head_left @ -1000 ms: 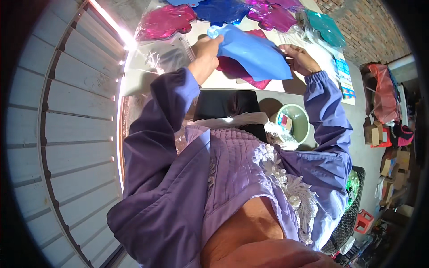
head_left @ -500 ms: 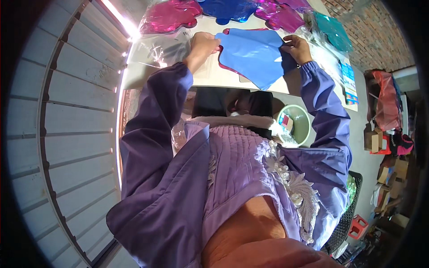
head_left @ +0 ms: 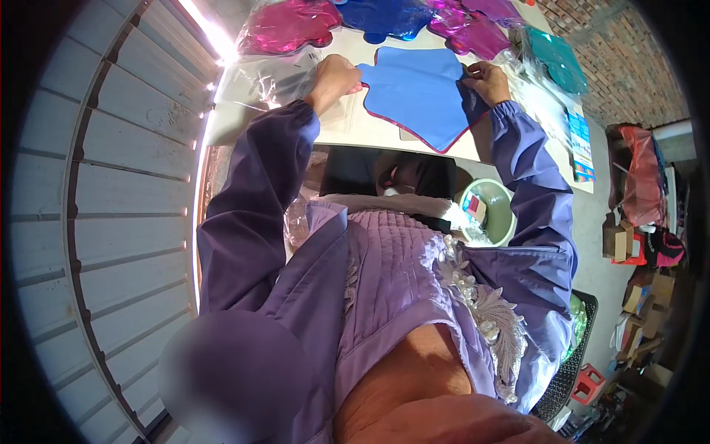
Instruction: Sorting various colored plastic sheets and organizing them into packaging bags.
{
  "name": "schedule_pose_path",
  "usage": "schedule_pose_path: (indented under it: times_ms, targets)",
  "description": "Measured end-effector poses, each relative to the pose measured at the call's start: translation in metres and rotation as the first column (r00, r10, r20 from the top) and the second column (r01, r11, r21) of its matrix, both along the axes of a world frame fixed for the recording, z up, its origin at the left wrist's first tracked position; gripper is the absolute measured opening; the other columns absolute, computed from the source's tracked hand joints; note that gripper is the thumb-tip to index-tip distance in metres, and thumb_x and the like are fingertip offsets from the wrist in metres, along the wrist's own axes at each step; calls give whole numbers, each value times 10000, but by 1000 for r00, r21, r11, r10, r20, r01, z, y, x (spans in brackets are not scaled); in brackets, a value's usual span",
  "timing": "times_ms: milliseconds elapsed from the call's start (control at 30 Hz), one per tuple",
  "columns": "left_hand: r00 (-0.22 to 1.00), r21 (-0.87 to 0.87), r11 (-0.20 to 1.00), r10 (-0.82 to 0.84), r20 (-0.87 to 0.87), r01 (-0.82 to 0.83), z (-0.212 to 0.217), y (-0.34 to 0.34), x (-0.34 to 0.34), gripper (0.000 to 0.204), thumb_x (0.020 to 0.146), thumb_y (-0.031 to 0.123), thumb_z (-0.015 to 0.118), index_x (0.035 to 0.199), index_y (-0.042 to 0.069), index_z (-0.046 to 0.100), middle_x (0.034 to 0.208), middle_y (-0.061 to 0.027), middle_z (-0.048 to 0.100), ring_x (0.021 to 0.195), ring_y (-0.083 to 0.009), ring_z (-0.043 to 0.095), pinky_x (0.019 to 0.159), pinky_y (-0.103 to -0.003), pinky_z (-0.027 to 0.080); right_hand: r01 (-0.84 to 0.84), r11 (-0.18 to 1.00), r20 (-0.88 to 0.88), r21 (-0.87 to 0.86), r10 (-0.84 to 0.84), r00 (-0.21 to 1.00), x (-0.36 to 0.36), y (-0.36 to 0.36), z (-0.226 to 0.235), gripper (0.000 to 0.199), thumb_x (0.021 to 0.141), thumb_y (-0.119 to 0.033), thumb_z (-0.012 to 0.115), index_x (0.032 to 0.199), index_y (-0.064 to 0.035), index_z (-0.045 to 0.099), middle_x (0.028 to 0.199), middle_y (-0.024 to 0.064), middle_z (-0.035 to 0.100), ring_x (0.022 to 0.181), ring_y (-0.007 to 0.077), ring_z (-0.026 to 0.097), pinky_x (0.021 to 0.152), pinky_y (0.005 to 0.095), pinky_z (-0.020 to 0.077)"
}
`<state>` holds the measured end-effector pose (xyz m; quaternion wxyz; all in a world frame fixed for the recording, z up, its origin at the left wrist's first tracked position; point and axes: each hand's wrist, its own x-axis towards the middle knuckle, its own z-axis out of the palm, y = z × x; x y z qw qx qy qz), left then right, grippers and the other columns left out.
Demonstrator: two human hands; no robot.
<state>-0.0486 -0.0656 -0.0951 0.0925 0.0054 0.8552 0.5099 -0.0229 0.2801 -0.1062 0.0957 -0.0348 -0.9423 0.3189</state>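
Observation:
A light blue sheet [head_left: 418, 96] with a shaped outline lies on the pale table [head_left: 333, 135], a thin red shiny rim showing along its lower edge. My left hand [head_left: 338, 78] pinches its left edge, thumb and fingertips pressed together. At its right edge my right hand [head_left: 488, 83] has thumb and forefinger closed on the corner, where the sheet is in shadow. The other right fingers are curled.
Along the table's far side lie flat foil balloons in clear wrap: a pink one [head_left: 290, 28], a blue one [head_left: 390, 16] and a teal one [head_left: 555, 58]. Clear plastic bags [head_left: 277, 78] lie by my left hand. A pale green bin [head_left: 501, 214] stands below the table's edge.
The blue sheet now lies flatter and more evenly over the red layer; its lower tip has shifted slightly right. Both hands keep their hold at the edges.

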Motion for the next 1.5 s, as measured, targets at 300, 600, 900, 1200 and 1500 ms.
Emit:
schedule_pose_path:
  times_ms: [300,600,900,1200,1500]
  targets:
    - [999,-83,996,-39,-12,38,2,-10,2,250,796,129,625,638,-60,669,631,-136,678,534,-164,663,546,-256,557,-20,1000,7,-12,20,1000,0,-2,-1,375,639,-130,804,989,-37,705,851,100,722,797,216,698,743,309,528]
    - [881,-549,823,-143,-451,-147,26,14,20,356,809,219,692,1049,-35,624,850,-153,691,795,-266,685,760,-346,549,26,996,-26,88,-24,999,5,6,-1,370,622,-162,816,958,-46,713,846,111,716,801,251,694,749,339,525]
    - [589,-694,658,-695,-412,292,-25,68,27,568,938,424,493,1397,100,408,1450,-153,355,1367,-334,278,1123,-449,227,-39,965,-64,258,58,996,4,-21,29,253,681,-153,760,909,-56,709,829,141,699,784,299,680,719,374,522]
    - [615,-724,600,-725,-312,341,-20,71,19,614,933,453,475,1407,71,394,1470,-140,346,1385,-331,260,1123,-465,209,-463,834,-62,299,501,863,-71,-92,28,238,774,-119,663,1001,-58,695,926,144,692,890,315,661,760,402,517]
    - [602,-568,665,-725,-334,486,-6,51,3,519,914,354,559,1313,28,493,1406,-148,423,1344,-325,329,1086,-437,303,-321,703,-156,635,524,838,-108,-118,23,319,768,-157,662,1077,-77,670,1066,111,670,948,338,625,808,420,503]
